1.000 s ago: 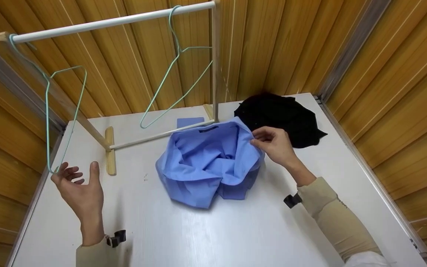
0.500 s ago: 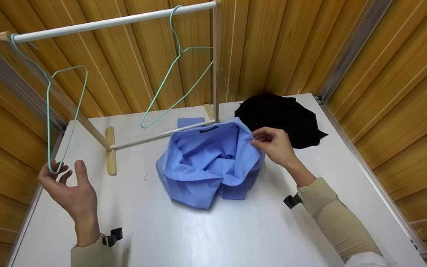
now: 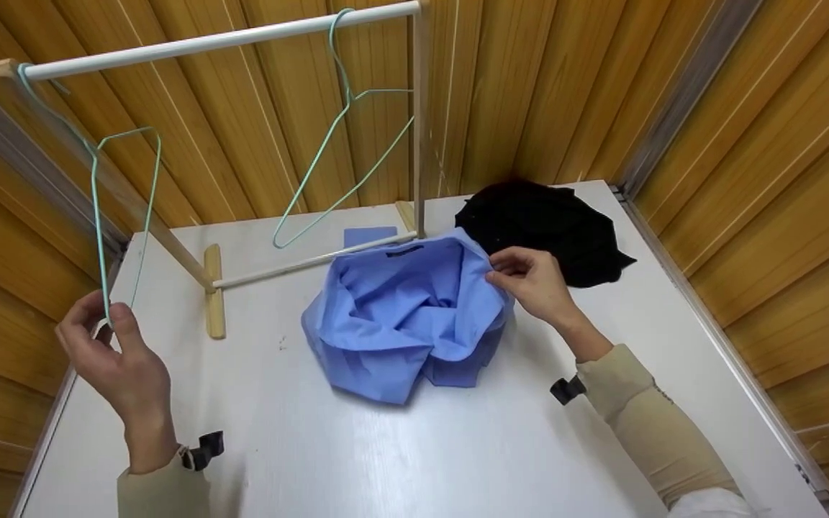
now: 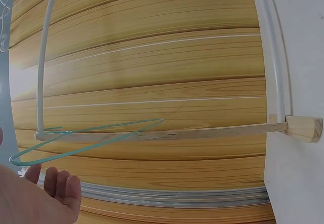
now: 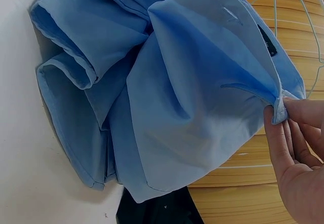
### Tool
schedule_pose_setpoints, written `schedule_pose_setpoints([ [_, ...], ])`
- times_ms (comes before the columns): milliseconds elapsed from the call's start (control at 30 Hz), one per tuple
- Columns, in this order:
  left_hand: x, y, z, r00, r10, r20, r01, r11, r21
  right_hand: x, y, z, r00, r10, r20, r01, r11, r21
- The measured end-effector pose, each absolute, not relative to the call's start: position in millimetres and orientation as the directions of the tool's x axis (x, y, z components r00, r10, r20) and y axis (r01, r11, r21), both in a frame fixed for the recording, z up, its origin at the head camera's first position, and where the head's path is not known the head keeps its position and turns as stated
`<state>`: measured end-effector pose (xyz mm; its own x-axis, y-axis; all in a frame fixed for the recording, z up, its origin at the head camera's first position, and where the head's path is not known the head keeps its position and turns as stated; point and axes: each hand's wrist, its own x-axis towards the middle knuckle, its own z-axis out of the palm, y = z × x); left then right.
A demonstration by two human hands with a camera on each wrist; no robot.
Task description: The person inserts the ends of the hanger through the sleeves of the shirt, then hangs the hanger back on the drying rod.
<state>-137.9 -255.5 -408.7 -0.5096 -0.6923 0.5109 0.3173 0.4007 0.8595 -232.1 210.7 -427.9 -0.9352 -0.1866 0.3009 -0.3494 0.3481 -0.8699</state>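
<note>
At the left, my left hand holds the lower corner of a mint-green wire hanger between its thumb and curled fingers. The hanger's hook stays over the left end of the rack's rail; the left wrist view shows the hanger tilted above the fingertips. A crumpled blue shirt lies mid-table, its wide opening upward and a dark label inside the far edge. My right hand pinches the shirt's right edge. In the right wrist view thumb and finger hold a fold of the shirt, near a buttonhole.
A rack with a white rail and wooden posts stands on the white table. A second green hanger hangs near the right post. Black cloth lies at the back right. Wood-patterned walls enclose the table.
My left hand has moved left and slightly up, and its thumb has come in against the hanger's lower corner. The hanger has swung slightly. The right hand and shirt have stayed still.
</note>
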Motion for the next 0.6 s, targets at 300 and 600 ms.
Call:
schedule_pose_setpoints([
  [300,-150,-275,-409,-0.540,-0.685,0.489,0.202,0.459,0.865,-233,210,-427,-0.938,-0.183,0.293,-0.341,0.362,-0.868],
  [600,-151,-277,-404,-0.561,-0.647,0.517,0.202,0.498,0.843,-232,211,-428,-0.938,-0.193,0.289,-0.341,0.361,-0.868],
])
